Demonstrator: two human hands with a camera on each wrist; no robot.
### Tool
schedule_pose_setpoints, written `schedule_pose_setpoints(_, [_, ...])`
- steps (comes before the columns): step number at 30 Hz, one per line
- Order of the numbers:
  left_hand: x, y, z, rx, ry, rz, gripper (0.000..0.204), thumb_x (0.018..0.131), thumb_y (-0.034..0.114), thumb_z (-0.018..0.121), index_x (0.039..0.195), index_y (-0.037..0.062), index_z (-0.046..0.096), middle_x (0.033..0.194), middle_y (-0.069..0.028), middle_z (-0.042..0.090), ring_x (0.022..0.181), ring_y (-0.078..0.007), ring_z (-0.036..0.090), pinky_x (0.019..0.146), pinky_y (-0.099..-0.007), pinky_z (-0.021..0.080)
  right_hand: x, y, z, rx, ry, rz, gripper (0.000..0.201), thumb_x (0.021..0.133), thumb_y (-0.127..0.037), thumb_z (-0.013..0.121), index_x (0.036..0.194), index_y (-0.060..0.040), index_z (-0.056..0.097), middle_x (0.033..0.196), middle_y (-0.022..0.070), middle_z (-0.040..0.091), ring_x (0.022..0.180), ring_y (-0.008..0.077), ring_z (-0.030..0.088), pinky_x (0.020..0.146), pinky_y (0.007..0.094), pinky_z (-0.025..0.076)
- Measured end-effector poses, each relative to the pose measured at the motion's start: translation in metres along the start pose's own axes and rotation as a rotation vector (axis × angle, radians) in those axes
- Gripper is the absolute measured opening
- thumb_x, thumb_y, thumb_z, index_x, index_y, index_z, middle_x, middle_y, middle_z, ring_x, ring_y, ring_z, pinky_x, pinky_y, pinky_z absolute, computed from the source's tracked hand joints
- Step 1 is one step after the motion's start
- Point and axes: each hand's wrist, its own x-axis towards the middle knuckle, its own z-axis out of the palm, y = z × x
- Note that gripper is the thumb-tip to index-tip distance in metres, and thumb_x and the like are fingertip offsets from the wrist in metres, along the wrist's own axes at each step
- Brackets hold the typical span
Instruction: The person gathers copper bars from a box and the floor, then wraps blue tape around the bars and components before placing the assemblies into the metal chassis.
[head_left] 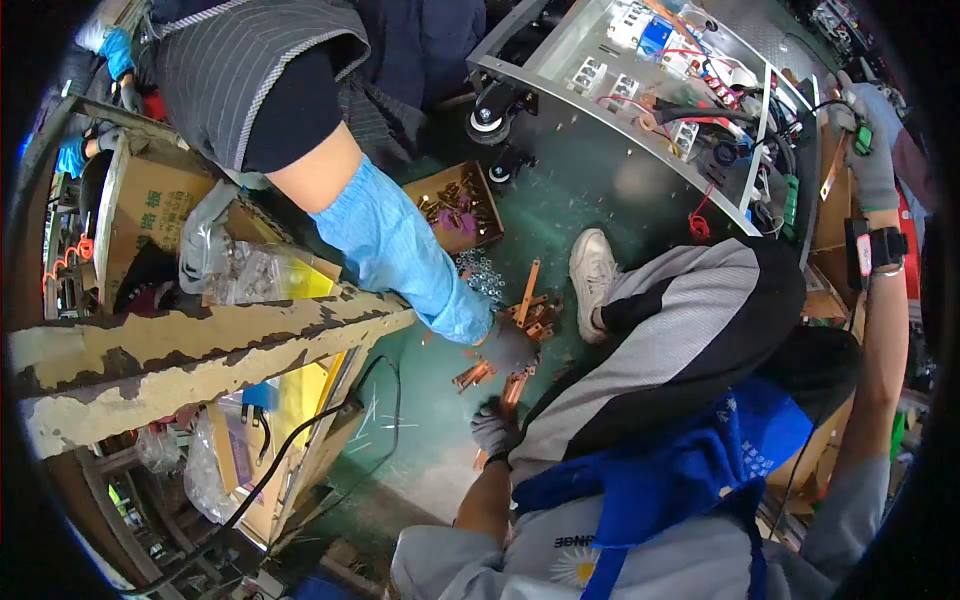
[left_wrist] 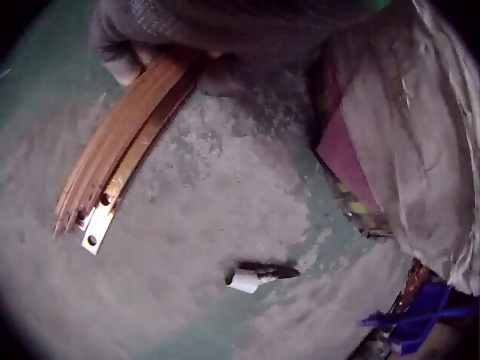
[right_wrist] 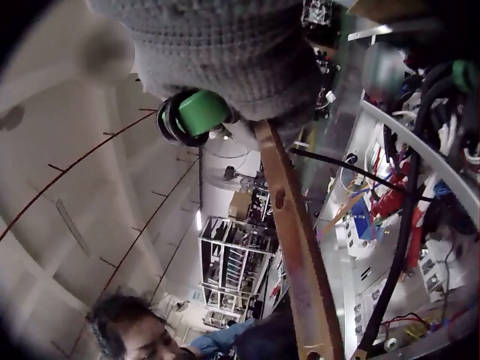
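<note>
Loose copper ends, and a long strip near open wiring

Watch the copper strips (left_wrist: 124, 142) in your left hand (head_left: 493, 430): they fan apart at the far ends, so a slack grip could let the outer ones slide out and drop to the floor (left_wrist: 232, 202). Another person's gloved hand (head_left: 510, 345) reaches in at the centre of the frame, near yours, and the two could knock together over the loose pile (head_left: 537, 322). On the right side of the head view, your single strip (right_wrist: 296, 240) juts out near the open cabinet (head_left: 640, 92); a careless swing might catch its cables (right_wrist: 401, 259) or scrape a part.

Your left hand has its gloved fingers curled round the bundle, which runs from the glove towards the lower left of the left wrist view. Your right hand (head_left: 872, 165), at upper right in the head view, pinches the single strip near one end; the rest extends down from the glove in the right wrist view. A green piece (right_wrist: 202, 112) sits against that glove; whether you grip it too, you cannot tell from here.
</note>
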Motion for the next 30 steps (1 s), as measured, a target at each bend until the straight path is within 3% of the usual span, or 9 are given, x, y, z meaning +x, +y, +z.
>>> schedule_pose_setpoints(3, [0.000,0.007,-0.028,-0.207,-0.205,-0.094,0.055,0.079,0.054,0.061,0.110,0.0091,0.054,0.099,-0.0135,0.060,0.086,-0.0359,0.060,0.073,-0.0469,0.047,0.024,-0.004,-0.044,-0.274,-0.175,-0.064,0.048,0.095,-0.010,0.050,0.140,0.0039,0.038,0.109,0.0034,0.052,0.071,0.0063,0.040,0.065,0.0175,0.037])
schedule_pose_setpoints(6, [-0.012,0.006,-0.011,-0.047,-0.084,-0.110,0.049,0.080,0.049,0.059,0.109,0.0099,0.057,0.099,-0.0136,0.062,0.090,-0.0349,0.062,0.075,-0.0460,0.048,0.013,0.004,-0.024,-0.588,-0.120,-0.148,0.047,0.093,-0.015,0.054,0.136,0.0027,0.045,0.105,0.0002,0.055,0.076,0.0067,0.046,0.069,0.0181,0.040])
schedule_pose_setpoints(8, [-0.005,-0.001,0.000,-0.081,-0.076,-0.091,0.048,0.081,0.048,0.059,0.109,0.0100,0.057,0.100,-0.0142,0.062,0.091,-0.0350,0.062,0.076,-0.0461,0.048,0.039,0.005,-0.038,-0.419,-0.053,0.042,0.046,0.091,-0.015,0.056,0.133,0.0021,0.048,0.105,0.0010,0.056,0.079,0.0073,0.049,0.070,0.0189,0.042])
schedule_pose_setpoints(12, [0.010,0.000,-0.002,-0.132,-0.101,-0.036,0.046,0.081,0.047,0.058,0.110,0.0102,0.057,0.102,-0.0153,0.062,0.094,-0.0353,0.062,0.078,-0.0463,0.048,0.035,0.010,-0.017,0.065,-0.160,-0.038,0.043,0.087,-0.010,0.057,0.129,0.0012,0.052,0.109,0.0065,0.058,0.078,0.0090,0.053,0.067,0.0205,0.047])
schedule_pose_setpoints(15, [0.016,0.001,-0.008,-0.122,-0.135,-0.035,0.045,0.082,0.045,0.057,0.111,0.0104,0.058,0.104,-0.0161,0.063,0.096,-0.0355,0.061,0.079,-0.0465,0.048,0.029,0.015,-0.007,0.125,-0.153,-0.095,0.045,0.086,-0.009,0.057,0.129,0.0024,0.050,0.103,0.0057,0.059,0.069,0.0082,0.051,0.060,0.0188,0.044])
schedule_pose_setpoints(18, [0.024,0.001,-0.009,-0.131,-0.151,-0.022,0.044,0.082,0.044,0.057,0.112,0.0105,0.058,0.105,-0.0169,0.063,0.098,-0.0357,0.061,0.080,-0.0466,0.048,0.024,0.022,0.001,-0.091,0.044,-0.087,0.045,0.083,-0.008,0.058,0.126,0.0023,0.053,0.098,0.0037,0.060,0.068,0.0082,0.052,0.059,0.0201,0.044])
schedule_pose_setpoints(22, [0.030,-0.001,-0.009,-0.140,-0.164,-0.003,0.043,0.083,0.042,0.056,0.113,0.0107,0.059,0.108,-0.0180,0.063,0.100,-0.0359,0.061,0.082,-0.0469,0.048,0.028,0.028,0.015,-0.614,-0.064,0.086,0.035,0.081,-0.008,0.059,0.115,-0.0001,0.065,0.089,0.0008,0.061,0.076,0.0040,0.052,0.063,0.0185,0.042])
schedule_pose_setpoints(25, [0.036,0.001,-0.011,-0.145,-0.160,0.005,0.042,0.083,0.040,0.055,0.114,0.0109,0.059,0.109,-0.0188,0.063,0.102,-0.0362,0.061,0.083,-0.0470,0.048,0.047,0.052,-0.019,-1.308,-0.212,0.017,0.035,0.079,-0.015,0.066,0.111,-0.0026,0.067,0.106,0.0082,0.066,0.091,0.0153,0.062,0.083,0.0265,0.049])
schedule_pose_setpoints(30, [0.035,-0.011,-0.007,-0.147,-0.137,0.045,0.041,0.084,0.038,0.054,0.115,0.0111,0.059,0.112,-0.0201,0.063,0.105,-0.0365,0.060,0.086,-0.0473,0.048,0.051,0.096,-0.051,-1.485,-0.140,0.123,0.051,0.087,-0.035,0.063,0.124,-0.0007,0.058,0.117,0.0181,0.063,0.109,0.0266,0.060,0.094,0.0337,0.045])
